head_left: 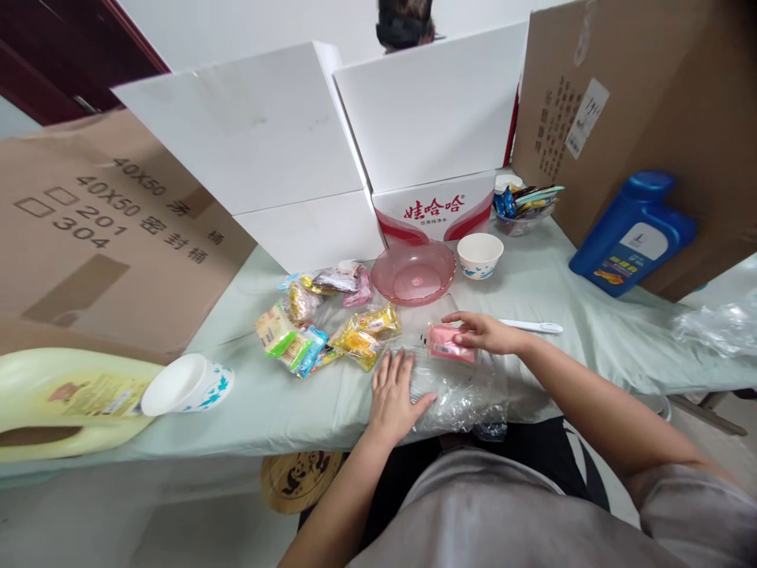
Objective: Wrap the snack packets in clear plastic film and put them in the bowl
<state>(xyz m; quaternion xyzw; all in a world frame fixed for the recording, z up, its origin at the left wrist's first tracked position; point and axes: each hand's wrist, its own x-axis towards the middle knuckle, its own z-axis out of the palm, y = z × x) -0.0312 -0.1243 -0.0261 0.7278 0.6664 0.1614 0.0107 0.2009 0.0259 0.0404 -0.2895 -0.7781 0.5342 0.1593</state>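
My left hand [396, 401] lies flat with fingers spread on a crumpled clear plastic bag [458, 398] near the table's front edge. My right hand [490, 333] has its fingers over the right end of a small pink packet [446, 342], which it grips on top of the bag. Just left of my hands are yellow snack packets [362, 338] and a pile of other wrapped snacks [289, 339]. Behind the packet stand a pink translucent plate [414, 276] and a white paper bowl [480, 256]. A white plastic utensil [532, 326] lies beyond my right wrist.
White boxes [248, 134] wall off the back; a person's head [405, 24] shows above. Cardboard boxes [106, 237] flank both sides. A blue bottle [632, 237] leans at right, near a snack-filled bowl [523, 221]. At left lie a yellow jug [71, 394] and a tipped paper bowl [204, 385].
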